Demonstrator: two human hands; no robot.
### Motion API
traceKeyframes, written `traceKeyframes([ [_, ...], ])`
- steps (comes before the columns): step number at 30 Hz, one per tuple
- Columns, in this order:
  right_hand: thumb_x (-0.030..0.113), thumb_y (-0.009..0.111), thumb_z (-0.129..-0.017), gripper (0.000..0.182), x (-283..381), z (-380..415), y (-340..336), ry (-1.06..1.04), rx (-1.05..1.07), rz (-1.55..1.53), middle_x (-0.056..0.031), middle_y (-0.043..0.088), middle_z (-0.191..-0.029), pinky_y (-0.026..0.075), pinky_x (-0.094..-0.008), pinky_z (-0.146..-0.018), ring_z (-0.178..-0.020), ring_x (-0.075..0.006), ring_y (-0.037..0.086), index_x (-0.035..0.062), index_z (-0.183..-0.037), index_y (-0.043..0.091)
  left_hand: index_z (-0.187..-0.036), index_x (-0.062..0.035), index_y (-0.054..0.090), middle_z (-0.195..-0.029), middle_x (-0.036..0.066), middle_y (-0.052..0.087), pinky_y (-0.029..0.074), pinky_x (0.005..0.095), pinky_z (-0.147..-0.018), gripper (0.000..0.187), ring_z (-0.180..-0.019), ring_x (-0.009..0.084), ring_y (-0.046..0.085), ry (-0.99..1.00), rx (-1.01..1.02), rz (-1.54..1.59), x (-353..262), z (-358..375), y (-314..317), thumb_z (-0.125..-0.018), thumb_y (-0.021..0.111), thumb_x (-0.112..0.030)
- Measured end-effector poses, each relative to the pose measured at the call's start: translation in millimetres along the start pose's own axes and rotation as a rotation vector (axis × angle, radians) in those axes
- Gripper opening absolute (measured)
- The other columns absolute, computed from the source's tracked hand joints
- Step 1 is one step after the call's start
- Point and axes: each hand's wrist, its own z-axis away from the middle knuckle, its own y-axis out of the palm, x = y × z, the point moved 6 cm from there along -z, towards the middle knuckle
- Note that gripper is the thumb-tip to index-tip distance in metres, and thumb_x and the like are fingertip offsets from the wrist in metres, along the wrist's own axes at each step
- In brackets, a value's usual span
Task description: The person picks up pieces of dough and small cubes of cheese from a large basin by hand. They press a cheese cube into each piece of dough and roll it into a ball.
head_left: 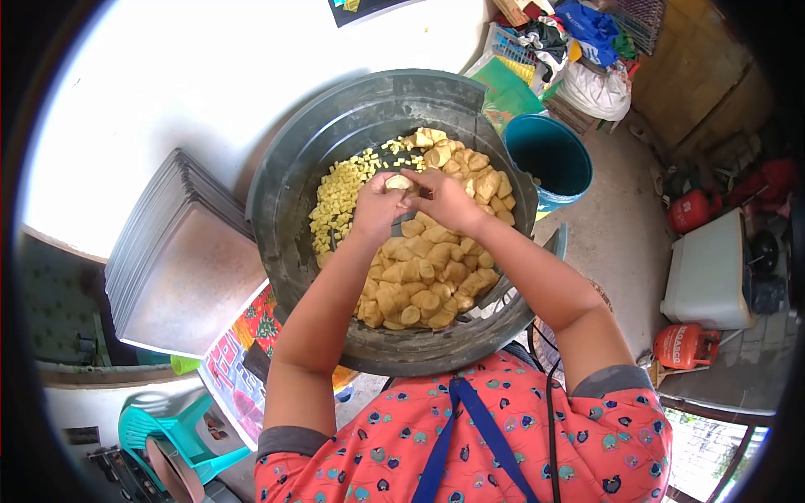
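Note:
Over a wide dark basin [293, 151], my left hand [378, 204] is closed around a small pale dough piece [399, 182]. My right hand [446, 203] meets it from the other side, with its fingers pinching at the same piece. Below and to the right of both hands lies a heap of tan dough pieces [419, 281], and more of them run up the basin's right side. Small pale-yellow cubes [340, 201], perhaps cheese, are piled to the left of my left hand. My hands partly hide the dough piece and the basin floor beneath.
A stack of flat metal trays [189, 268] leans left of the basin. At right stands a teal bucket [549, 159], with a crate and bags behind it. Red gas cylinders [686, 346] and a white box [708, 268] are farther right. A teal plastic chair [180, 432] is lower left.

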Motion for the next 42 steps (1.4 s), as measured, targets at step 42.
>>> traceKeyframes([
  [42, 0.026, 0.069, -0.079, 0.044, -35.8, 16.6, -2.8, 0.56, 0.205, -0.927, -0.0083, 0.061, -0.085, 0.054, -0.0236, -0.061, -0.072, -0.0129, 0.061, -0.0052, -0.105, 0.051, -0.109, 0.0009, 0.053, -0.099, 0.005, 0.059, 0.048, 0.0239, -0.078, 0.033, -0.091, 0.0104, 0.057, 0.125, 0.285, -0.522, -8.7, 5.7, 16.2, -0.079, 0.065, -0.001],
])
